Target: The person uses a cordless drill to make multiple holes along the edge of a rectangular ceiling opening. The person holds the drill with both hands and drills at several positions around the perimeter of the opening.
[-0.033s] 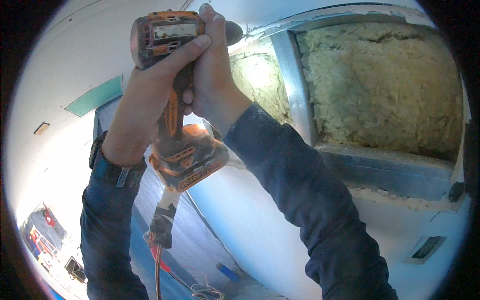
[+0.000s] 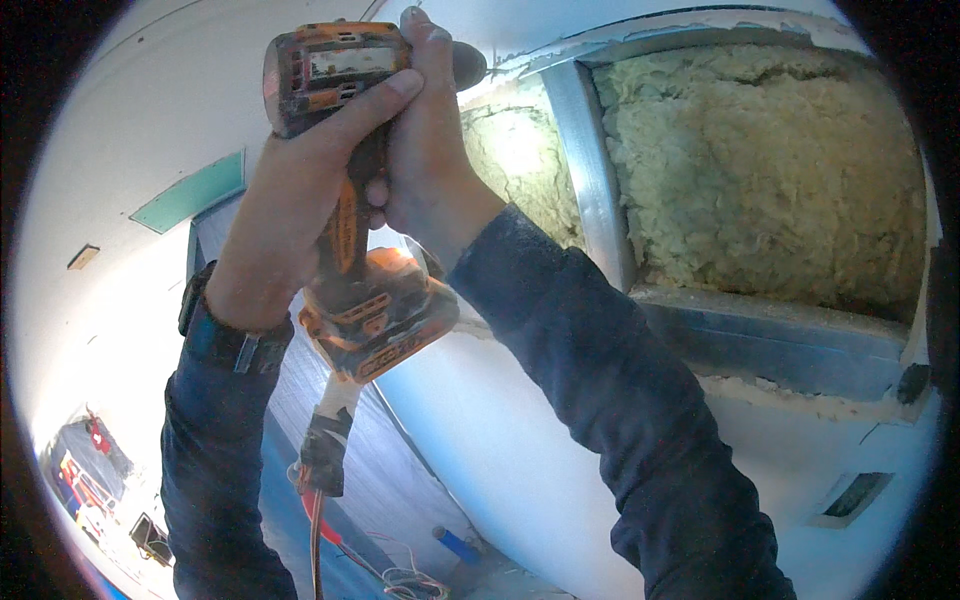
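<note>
An orange and black power drill (image 2: 345,65) is held up high, its dark nose pointing right toward the ragged edge of an opening. My left hand (image 2: 290,205) is closed round its handle from behind, the thumb lying along the upper body. Wrapped against the front of the handle is my right hand (image 2: 430,150), with one finger reaching up beside the nose; some of its fingers are hidden. A taped cable (image 2: 325,445) hangs from the drill's base (image 2: 395,325). Whether the tip touches anything, I cannot tell.
Yellowish insulation wool (image 2: 760,170) fills the opening, framed by a metal stud (image 2: 595,170) and a lower metal rail (image 2: 770,345). A green panel (image 2: 190,192) is at left. Below lie coiled wires (image 2: 410,582) and a blue tube (image 2: 456,544). A small rectangular recess (image 2: 855,498) sits lower right.
</note>
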A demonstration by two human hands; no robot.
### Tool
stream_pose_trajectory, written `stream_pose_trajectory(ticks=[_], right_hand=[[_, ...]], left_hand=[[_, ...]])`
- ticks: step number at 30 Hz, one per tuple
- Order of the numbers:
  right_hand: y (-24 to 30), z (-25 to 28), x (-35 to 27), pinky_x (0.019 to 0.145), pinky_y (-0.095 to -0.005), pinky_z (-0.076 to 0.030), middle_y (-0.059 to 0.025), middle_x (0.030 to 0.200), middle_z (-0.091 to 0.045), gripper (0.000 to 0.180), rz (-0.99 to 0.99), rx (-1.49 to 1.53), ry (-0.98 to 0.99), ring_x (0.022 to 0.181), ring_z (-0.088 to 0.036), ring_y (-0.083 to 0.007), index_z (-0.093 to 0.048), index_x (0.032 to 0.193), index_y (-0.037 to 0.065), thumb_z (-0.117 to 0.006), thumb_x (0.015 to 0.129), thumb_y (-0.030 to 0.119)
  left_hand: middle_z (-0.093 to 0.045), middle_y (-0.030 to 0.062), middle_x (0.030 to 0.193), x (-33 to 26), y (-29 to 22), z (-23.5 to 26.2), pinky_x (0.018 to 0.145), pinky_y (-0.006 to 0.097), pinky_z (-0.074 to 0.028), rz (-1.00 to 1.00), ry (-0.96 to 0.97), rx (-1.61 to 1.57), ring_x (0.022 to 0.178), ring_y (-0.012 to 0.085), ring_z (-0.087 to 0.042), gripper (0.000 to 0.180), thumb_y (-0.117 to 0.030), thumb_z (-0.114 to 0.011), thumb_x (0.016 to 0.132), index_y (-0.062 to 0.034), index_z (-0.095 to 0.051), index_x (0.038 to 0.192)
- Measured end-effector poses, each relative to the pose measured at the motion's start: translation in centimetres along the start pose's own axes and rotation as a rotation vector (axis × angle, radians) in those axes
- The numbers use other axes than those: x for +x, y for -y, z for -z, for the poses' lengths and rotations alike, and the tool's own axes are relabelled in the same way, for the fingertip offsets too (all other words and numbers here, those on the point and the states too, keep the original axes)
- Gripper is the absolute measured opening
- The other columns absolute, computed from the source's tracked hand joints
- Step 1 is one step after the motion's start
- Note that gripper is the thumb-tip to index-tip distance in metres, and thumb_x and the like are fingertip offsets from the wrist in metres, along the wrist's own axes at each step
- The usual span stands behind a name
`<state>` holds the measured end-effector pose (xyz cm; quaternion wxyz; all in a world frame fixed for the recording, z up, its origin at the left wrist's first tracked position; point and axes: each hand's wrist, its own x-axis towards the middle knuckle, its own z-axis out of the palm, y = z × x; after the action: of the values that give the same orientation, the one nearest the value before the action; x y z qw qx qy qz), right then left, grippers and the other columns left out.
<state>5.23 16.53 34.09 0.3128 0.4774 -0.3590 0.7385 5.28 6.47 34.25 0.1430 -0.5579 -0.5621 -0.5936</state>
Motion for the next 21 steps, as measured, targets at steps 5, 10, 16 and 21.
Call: stream_pose_trajectory(ticks=[5,10,16,21], right_hand=[[-0.05,0.24,0.12,0.038,-0.0301,-0.046,-0.0093,0.085,-0.069,0.077,-0.028,0.0,0.024,0.058,-0.063,-0.0175,-0.066,0.104,0.007,-0.038,0.092,0.078],[-0.03,0.3,0.3,0.043,-0.0304,-0.047,-0.0093,0.087,-0.069,0.074,0.041,-0.009,0.052,0.062,-0.064,-0.0182,-0.065,0.105,0.007,-0.039,0.093,0.076],[0.29,0.63,0.07,0.08,-0.0365,-0.06,-0.0132,0.104,-0.068,0.07,-0.022,0.105,0.126,0.093,-0.07,-0.0245,-0.061,0.117,0.003,-0.043,0.1,0.068],[-0.02,0.35,0.26,0.068,-0.0345,-0.056,-0.0111,0.097,-0.068,0.072,0.01,0.071,0.115,0.081,-0.068,-0.0219,-0.063,0.111,0.005,-0.041,0.097,0.073]], left_hand=[[-0.06,-0.0031,0.069,-0.19,-0.29,-0.09,0.045,0.021,-0.045,0.006,0.005,0.003,0.051,0.0054,-0.053,0.028,-0.036,-0.077,0.09,-0.0099,-0.07,0.096],[-0.061,-0.003,0.071,-0.17,-0.01,-0.04,0.046,0.021,-0.045,-0.116,0.067,-0.035,0.053,0.0054,-0.054,0.028,-0.036,-0.077,0.09,-0.0094,-0.07,0.099],[-0.062,-0.0025,0.073,0.0,-0.32,-0.06,0.046,0.021,-0.045,-0.027,0.018,-0.014,0.054,0.0055,-0.055,0.031,-0.037,-0.077,0.09,-0.0084,-0.07,0.101],[-0.062,-0.0021,0.072,0.06,0.11,0.08,0.046,0.02,-0.045,-0.041,0.013,-0.04,0.053,0.0056,-0.055,0.032,-0.038,-0.078,0.089,-0.0079,-0.07,0.099]])
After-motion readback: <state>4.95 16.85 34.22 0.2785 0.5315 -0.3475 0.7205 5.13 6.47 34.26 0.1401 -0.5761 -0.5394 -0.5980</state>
